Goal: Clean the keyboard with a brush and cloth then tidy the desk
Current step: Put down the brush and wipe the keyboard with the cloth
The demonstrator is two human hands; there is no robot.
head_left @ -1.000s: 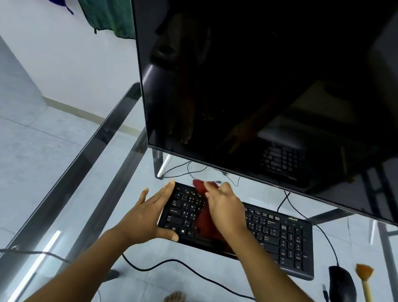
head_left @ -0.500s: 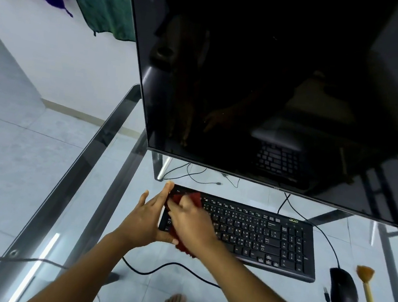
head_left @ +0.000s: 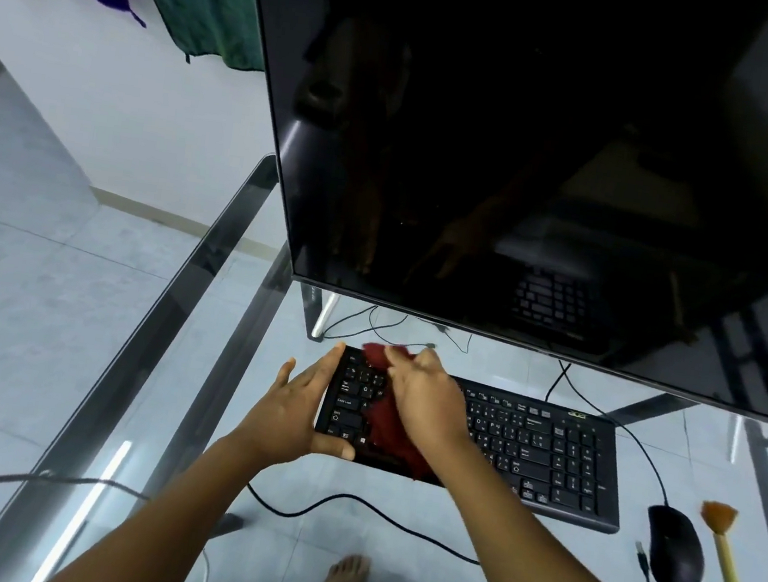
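A black keyboard [head_left: 541, 450] lies on the glass desk [head_left: 204, 317] in front of a large dark monitor. My left hand [head_left: 295, 410] clamps the keyboard's left end, thumb on the front edge and fingers along the side. My right hand [head_left: 431, 405] presses a dark red cloth [head_left: 387, 424] flat onto the left part of the keys; the cloth sticks out past my fingertips at the keyboard's far edge and trails to its front edge. A brush [head_left: 725, 569] with a yellow handle and orange bristles lies at the far right of the desk, apart from both hands.
The big black monitor [head_left: 533, 164] stands right behind the keyboard on a metal foot [head_left: 323, 317]. A black mouse [head_left: 674, 551] rests between keyboard and brush, a loose USB plug [head_left: 641, 552] beside it. Cables run across and under the glass. Bare feet show below.
My right hand has swept the red cloth from the keyboard's left front corner back up and rightwards over the left keys. The left hand keeps its hold on the keyboard's end.
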